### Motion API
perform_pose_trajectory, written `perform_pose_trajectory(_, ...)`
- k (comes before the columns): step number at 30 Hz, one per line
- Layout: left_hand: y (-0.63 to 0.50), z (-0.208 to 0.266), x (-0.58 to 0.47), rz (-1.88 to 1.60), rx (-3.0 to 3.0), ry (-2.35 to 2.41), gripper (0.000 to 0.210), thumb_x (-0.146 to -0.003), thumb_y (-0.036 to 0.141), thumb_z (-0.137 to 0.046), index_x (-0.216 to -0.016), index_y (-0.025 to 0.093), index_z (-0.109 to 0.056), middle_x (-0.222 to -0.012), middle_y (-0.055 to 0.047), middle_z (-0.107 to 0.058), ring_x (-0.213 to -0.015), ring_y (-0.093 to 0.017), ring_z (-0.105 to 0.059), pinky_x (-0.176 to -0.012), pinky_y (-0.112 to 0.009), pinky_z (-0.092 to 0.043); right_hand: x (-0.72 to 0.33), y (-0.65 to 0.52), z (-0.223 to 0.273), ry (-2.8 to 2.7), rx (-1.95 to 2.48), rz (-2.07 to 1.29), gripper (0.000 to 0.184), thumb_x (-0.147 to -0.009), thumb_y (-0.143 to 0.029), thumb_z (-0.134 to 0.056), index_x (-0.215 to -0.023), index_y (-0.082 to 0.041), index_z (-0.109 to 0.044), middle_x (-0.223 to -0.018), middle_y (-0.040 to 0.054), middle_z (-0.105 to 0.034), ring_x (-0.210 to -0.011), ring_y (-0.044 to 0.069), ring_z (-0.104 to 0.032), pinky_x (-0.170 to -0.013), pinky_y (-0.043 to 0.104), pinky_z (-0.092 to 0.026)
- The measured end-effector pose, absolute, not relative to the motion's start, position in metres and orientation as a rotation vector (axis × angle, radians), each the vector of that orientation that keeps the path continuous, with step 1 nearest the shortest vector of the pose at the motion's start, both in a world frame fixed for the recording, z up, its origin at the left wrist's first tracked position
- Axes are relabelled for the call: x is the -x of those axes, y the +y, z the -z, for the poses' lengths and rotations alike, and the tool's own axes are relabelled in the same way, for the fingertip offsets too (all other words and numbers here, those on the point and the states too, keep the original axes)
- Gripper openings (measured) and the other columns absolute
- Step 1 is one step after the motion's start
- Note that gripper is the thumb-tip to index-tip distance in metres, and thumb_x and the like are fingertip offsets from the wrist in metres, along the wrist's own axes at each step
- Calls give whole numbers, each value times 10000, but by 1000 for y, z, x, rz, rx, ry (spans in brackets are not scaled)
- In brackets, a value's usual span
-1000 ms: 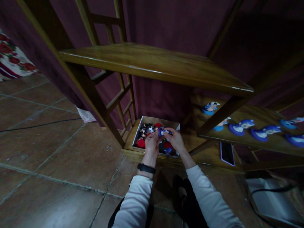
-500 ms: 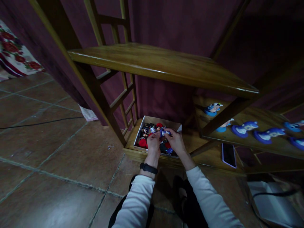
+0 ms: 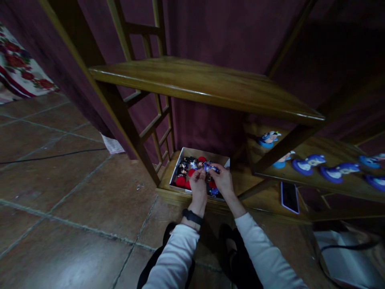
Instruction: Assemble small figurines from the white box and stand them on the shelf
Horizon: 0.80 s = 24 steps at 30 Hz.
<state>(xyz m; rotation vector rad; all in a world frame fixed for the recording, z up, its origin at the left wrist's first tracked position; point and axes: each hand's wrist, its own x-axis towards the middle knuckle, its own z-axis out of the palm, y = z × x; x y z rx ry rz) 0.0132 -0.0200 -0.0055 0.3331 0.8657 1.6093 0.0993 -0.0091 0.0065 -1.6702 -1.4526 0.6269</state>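
Observation:
A shallow cardboard box (image 3: 222,155) stands on the lowest wooden shelf, holding several small figurines with red, black and blue parts. Over its right half, a small purple-and-white figurine (image 3: 213,168) is held up between both hands. My right hand (image 3: 224,180) grips it from the right with thumb and fingers. From the left, my left hand (image 3: 198,184) pinches at its near-left end, the fingertips close together. A black band circles my left wrist. Part of the figurine is hidden by my fingers. Beneath them lie red-based figurines (image 3: 181,181) in the box.
On the shelf to the right lie several purple and blue figurines (image 3: 309,163). A phone (image 3: 289,196) rests on the low shelf. Above the box juts a wooden shelf board (image 3: 207,86), with a lattice side (image 3: 156,124) at left. A pale bin (image 3: 345,257) stands lower right.
My left hand has moved right, and its fingertips now meet the figurine. My right hand has stayed nearly in place, still holding it.

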Motion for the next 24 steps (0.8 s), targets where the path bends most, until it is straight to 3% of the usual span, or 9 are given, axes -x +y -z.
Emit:
perform_pose_trajectory(6,-22,14,-17,-1617,-394,926,175,-632,272,-700,-723,135,-640,-735,-12,-638,-694,-106,-571,-730,-252,-437,-100,-10,-5,-1425,1696,-627,245,-750,-334,-557,-962,-252,-648,-862,7,-701,-753,166,-645,-697,267,-488)
perform_pose_trajectory(17,-30,8,-23,-1533,-332,970,259,-623,348,-706,-689,134,-576,-612,30,-565,-546,-66,-504,-574,-202,-403,-108,-18,-22,-1702,1754,-511,239,-792,-267,-527,-1009,-266,-627,-969,35,-680,-859,192,-630,-763,289,-465)
perform_pose_trajectory(24,-26,4,-14,-1439,-308,963,268,-540,256,-761,-634,137,-540,-561,36,-564,-527,-79,-531,-569,-214,-427,-111,-21,-21,-1779,1575,-532,279,-781,-213,-521,-1039,-263,-615,-1054,33,-644,-969,186,-599,-875,321,-443)
